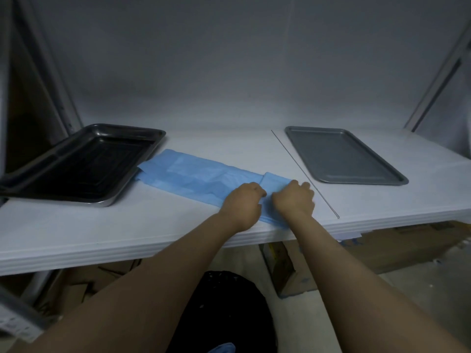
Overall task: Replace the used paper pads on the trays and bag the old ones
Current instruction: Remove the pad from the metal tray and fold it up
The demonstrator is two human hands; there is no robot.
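Head view. White counter point(142, 225) runs left to right, grey wall behind it. A blue pad point(193, 171) lies on the counter as a long, partly folded strip. Its far left end is just beside the black tray point(84, 164), and its near right end reaches the counter's front edge.

Both hands are at the near right end of the pad, side by side and almost touching. Left grip point(242, 202) is knuckles up, with fingers curled down onto the pad and clamped on its paper. Right grip point(293, 200) is just to the right in the same pose, fingers curled and pinching the same end of the pad. A small raised fold of pad sits just beyond the knuckles, between the two hands. Most of the pad stretches away far and left of the grips. Only a short bit shows between and under the wrists.

The black tray is at the left with no pad in it. Its left side looks lifted; what it rests on cannot be told. A grey tray point(341, 155) sits far right, flat and bare, well apart from the pad. A thin line point(305, 174) on the counter runs between the pad and the grey tray.

Below the counter, near the person, is a black bag point(229, 301) with a scrap of blue point(221, 349) at the bottom of the frame. Cardboard boxes point(382, 250) sit under the counter on the right.
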